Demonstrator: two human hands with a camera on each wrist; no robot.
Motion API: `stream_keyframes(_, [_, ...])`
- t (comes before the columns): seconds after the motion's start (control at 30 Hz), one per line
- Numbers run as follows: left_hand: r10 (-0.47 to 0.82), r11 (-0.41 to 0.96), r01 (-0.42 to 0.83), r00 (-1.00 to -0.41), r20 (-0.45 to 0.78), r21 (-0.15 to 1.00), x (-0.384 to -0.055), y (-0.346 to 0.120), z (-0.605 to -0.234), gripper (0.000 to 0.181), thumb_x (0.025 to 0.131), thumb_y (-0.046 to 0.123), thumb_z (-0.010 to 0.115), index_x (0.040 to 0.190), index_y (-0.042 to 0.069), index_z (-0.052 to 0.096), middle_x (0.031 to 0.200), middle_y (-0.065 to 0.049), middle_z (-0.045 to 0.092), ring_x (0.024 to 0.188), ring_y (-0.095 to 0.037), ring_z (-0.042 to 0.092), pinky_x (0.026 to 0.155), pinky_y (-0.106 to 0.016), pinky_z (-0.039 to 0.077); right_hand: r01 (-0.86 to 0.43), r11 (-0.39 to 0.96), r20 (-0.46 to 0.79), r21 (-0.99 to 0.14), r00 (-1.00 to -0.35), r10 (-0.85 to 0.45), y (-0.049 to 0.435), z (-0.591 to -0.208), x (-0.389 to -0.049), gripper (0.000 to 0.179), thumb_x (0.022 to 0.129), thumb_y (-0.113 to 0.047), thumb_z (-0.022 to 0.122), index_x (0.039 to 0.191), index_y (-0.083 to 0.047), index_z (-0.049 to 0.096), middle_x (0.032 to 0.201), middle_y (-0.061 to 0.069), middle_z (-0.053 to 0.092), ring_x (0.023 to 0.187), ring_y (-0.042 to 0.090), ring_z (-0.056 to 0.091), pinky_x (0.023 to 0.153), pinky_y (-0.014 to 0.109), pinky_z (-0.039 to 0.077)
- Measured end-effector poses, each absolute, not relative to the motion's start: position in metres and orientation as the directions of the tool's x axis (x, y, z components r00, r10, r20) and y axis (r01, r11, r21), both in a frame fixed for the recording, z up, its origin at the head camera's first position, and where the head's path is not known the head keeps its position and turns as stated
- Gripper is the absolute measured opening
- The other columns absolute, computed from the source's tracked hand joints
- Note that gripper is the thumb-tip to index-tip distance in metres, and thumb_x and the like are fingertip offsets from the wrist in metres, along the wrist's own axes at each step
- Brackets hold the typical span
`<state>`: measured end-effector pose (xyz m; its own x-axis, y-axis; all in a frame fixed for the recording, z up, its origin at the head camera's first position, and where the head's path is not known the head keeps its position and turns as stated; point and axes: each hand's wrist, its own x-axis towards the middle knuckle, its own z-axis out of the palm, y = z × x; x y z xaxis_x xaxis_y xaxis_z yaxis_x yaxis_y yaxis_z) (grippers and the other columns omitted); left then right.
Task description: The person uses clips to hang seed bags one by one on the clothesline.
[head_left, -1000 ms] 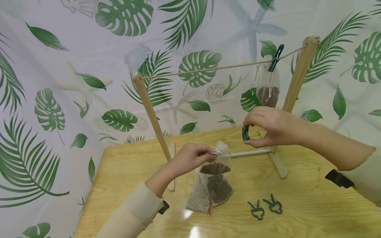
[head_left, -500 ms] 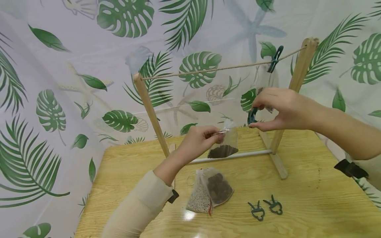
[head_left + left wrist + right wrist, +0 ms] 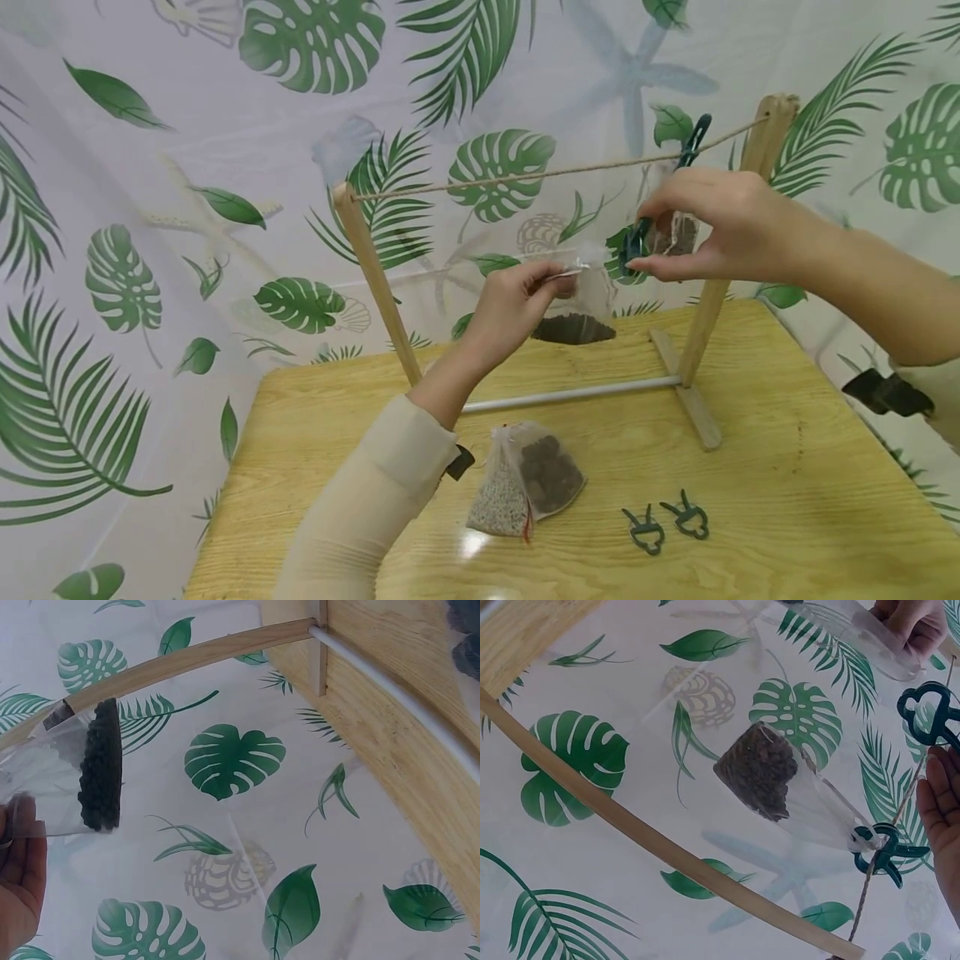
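My left hand (image 3: pixel 513 304) pinches the gathered top of a sheer drawstring bag (image 3: pixel 573 329), which hangs with dark grains at its bottom. To the right, a dark green plant clip (image 3: pixel 636 243) is held between the fingers and thumb of my right hand (image 3: pixel 727 225). Both hands are below the twine (image 3: pixel 555 172) stretched between two wooden posts. A second green clip (image 3: pixel 885 851) grips the twine and the top of a sheer bag of brown bits (image 3: pixel 757 769). In the head view my right hand partly covers that hanging bag.
On the wooden table (image 3: pixel 787 500) lie a bag of speckled grains (image 3: pixel 498 504) and a bag of brown lumps (image 3: pixel 551 475), side by side. Two more green clips (image 3: pixel 645 531) lie to their right. The stand has a left post (image 3: pixel 378 287), a right post (image 3: pixel 708 325) and a white crossbar (image 3: pixel 577 393).
My left hand has lifted the bag of dark grains off the other two bags, up and rightward toward the twine. My right hand has risen with its clip.
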<state>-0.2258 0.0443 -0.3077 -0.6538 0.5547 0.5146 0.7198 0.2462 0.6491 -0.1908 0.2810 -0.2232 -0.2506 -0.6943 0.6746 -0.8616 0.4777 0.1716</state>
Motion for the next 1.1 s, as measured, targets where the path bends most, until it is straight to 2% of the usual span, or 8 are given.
stream_keyframes(0.13, [0.544,0.260,0.705,-0.672,0.503,0.660,-0.233,0.051,-0.299,0.018,0.096,0.005,0.053,0.106,-0.002,0.066,0.099,-0.012,0.071,0.089,-0.017,0.069,0.078,-0.015,0.051,-0.843,0.506,0.677,0.181,-0.267,-0.686,0.281,-0.215,-0.191,0.063,0.091,-0.058,0.046,0.088,0.003,0.064,0.075,0.007,0.061,0.065,0.018,0.056,0.056,0.031,0.046])
stream_keyframes(0.3, [0.506,0.265,0.651,-0.722,0.472,0.711,-0.240,0.059,-0.293,0.021,0.097,0.009,0.052,0.111,0.002,0.067,0.102,-0.009,0.071,0.091,-0.013,0.068,0.081,-0.015,0.049,-0.819,0.536,0.687,0.202,-0.272,-0.674,0.283,-0.206,-0.192,0.065,0.091,-0.059,0.045,0.088,0.003,0.064,0.075,0.009,0.062,0.065,0.020,0.058,0.058,0.033,0.045])
stream_keyframes(0.4, [0.477,0.256,0.648,-0.730,0.489,0.718,-0.244,0.063,-0.290,0.021,0.096,0.011,0.055,0.110,0.003,0.068,0.101,-0.007,0.071,0.089,-0.010,0.066,0.078,-0.014,0.049,-0.809,0.543,0.692,0.223,-0.261,-0.673,0.286,-0.201,-0.193,0.066,0.092,-0.058,0.044,0.088,0.004,0.064,0.075,0.010,0.063,0.063,0.021,0.059,0.056,0.034,0.045])
stream_keyframes(0.57, [0.423,0.255,0.699,-0.702,0.574,0.668,-0.252,0.068,-0.284,0.020,0.093,0.014,0.060,0.105,0.003,0.072,0.098,-0.008,0.063,0.081,-0.015,0.056,0.068,-0.016,0.044,-0.783,0.566,0.701,0.257,-0.252,-0.667,0.290,-0.190,-0.193,0.067,0.093,-0.056,0.044,0.085,0.007,0.063,0.071,0.011,0.062,0.051,0.015,0.051,0.047,0.028,0.040])
stream_keyframes(0.63, [0.404,0.261,0.694,-0.710,0.577,0.671,-0.255,0.069,-0.281,0.020,0.092,0.014,0.061,0.105,0.003,0.072,0.097,-0.008,0.061,0.078,-0.015,0.053,0.066,-0.016,0.041,-0.776,0.574,0.703,0.260,-0.255,-0.663,0.291,-0.185,-0.193,0.066,0.094,-0.055,0.044,0.085,0.007,0.063,0.071,0.011,0.063,0.049,0.013,0.047,0.045,0.024,0.037])
stream_keyframes(0.77, [0.400,0.279,0.655,-0.744,0.535,0.702,-0.260,0.072,-0.278,0.021,0.091,0.015,0.062,0.105,0.004,0.072,0.097,-0.007,0.062,0.077,-0.014,0.052,0.065,-0.017,0.041,-0.774,0.581,0.706,0.249,-0.265,-0.656,0.291,-0.177,-0.192,0.064,0.095,-0.053,0.044,0.085,0.007,0.063,0.071,0.012,0.065,0.047,0.013,0.046,0.047,0.021,0.036])
stream_keyframes(0.93, [0.402,0.289,0.573,-0.800,0.446,0.767,-0.264,0.080,-0.276,0.021,0.090,0.018,0.064,0.106,0.006,0.072,0.101,-0.004,0.065,0.086,-0.010,0.060,0.072,-0.015,0.046,-0.771,0.589,0.702,0.242,-0.280,-0.655,0.292,-0.168,-0.195,0.063,0.096,-0.050,0.042,0.087,0.008,0.065,0.076,0.015,0.067,0.059,0.023,0.058,0.056,0.015,0.040])
stream_keyframes(1.1, [0.365,0.190,0.451,-0.857,0.364,0.872,-0.267,0.089,-0.273,0.018,0.089,0.019,0.067,0.102,0.008,0.071,0.099,-0.003,0.069,0.086,-0.008,0.063,0.074,-0.018,0.050,-0.765,0.604,0.703,0.226,-0.301,-0.645,0.293,-0.164,-0.201,0.064,0.096,-0.052,0.042,0.086,0.005,0.069,0.078,0.014,0.068,0.061,0.023,0.059,0.061,0.008,0.038])
